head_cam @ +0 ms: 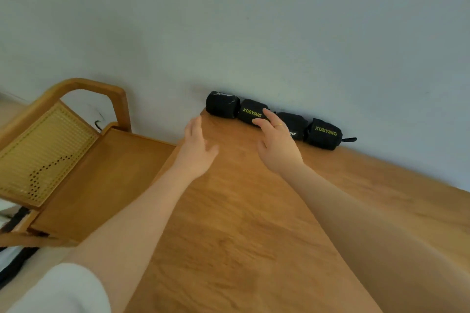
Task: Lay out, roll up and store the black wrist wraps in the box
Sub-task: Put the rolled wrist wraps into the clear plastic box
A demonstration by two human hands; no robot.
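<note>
bare wooden table point(241, 211) lies open under both reaching arms. at the far edge 4 rolled wrist wraps point(273, 119) line the wall point(254, 33), blocking further reach. a chair point(63, 155) crowds the table's left side.

Setting: domestic interior, most likely a living or study room in a home. Evidence: wooden table point(254, 223) with warm orange-brown grain, set flush against a plain, pale grey-blue painted wall point(229, 20); wooden chair point(76, 160) with curved frame and woven cane back panel, standing just beside the table's left edge; pale floor visible beyond the chair. Furnishings are household in style, not workshop or laboratory fittings.
</note>
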